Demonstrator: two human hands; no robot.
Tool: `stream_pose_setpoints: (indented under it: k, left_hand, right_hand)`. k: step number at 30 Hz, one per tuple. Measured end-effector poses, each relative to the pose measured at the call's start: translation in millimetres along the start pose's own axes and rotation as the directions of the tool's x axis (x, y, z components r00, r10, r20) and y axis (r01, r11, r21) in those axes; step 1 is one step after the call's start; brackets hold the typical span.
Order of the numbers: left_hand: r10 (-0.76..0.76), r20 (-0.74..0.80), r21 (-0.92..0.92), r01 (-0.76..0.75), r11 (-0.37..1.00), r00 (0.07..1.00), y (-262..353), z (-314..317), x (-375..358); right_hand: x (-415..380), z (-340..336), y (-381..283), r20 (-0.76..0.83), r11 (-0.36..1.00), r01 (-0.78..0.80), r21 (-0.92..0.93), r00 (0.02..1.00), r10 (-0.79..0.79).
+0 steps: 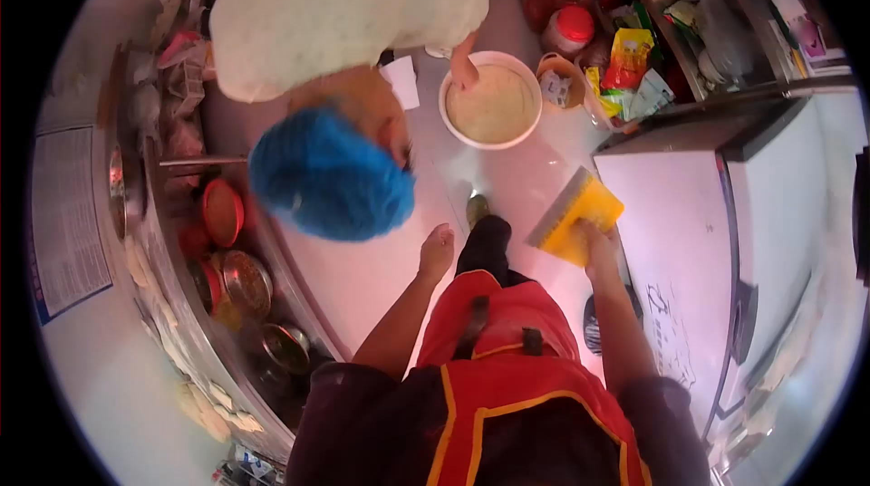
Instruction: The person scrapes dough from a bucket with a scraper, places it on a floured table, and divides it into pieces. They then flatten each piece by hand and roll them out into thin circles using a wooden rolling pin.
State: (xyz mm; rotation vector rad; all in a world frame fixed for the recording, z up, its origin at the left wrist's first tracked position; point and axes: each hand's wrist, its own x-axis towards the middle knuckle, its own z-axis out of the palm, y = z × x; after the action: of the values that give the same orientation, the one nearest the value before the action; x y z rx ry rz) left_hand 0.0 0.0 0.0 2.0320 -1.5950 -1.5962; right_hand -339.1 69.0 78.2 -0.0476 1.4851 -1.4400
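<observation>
Gripped in my right hand (594,244) is a flat yellow object (580,219) with a greyish edge; I cannot make out exactly what it is. My left hand (436,253) hangs over the floor with its fingers loosely curled together and nothing visible in them. Ahead, a white bucket (444,105) holds a pale, beige mass. Another person's hand (464,74) reaches into this bucket, apart from both of mine.
A person in a blue hair cover (331,173) bends over at front left. Shelves with bowls (246,285) line the left side. On the right are a white cabinet (666,241), packets (628,58) and a red-lidded jar (575,24). A small tub (561,83) stands by the bucket.
</observation>
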Motion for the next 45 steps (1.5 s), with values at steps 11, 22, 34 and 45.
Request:
stream_pose_setpoints:
  k: [11,22,34,45]
  left_hand:
    - [0.365,-0.146,0.569,-0.224,0.791,0.92,101,109,173]
    - [0.21,-0.101,0.385,-0.156,0.91,0.973,184,270,358]
    - [0.061,-0.342,-0.293,-0.168,0.941,0.938,274,257,450]
    - [0.128,0.233,0.64,-0.251,0.727,0.964,131,128,285]
  right_hand:
    - [137,-3,-28,-0.073,0.986,-0.067,-0.154,0.996,0.056]
    - [257,-37,-37,-0.206,0.951,-0.174,-0.255,0.971,0.122]
    - [283,-14,-44,-0.112,0.914,-0.182,-0.362,0.982,0.151]
    - [326,82,-77,0.321,0.42,0.311,-0.853,0.946,-0.048]
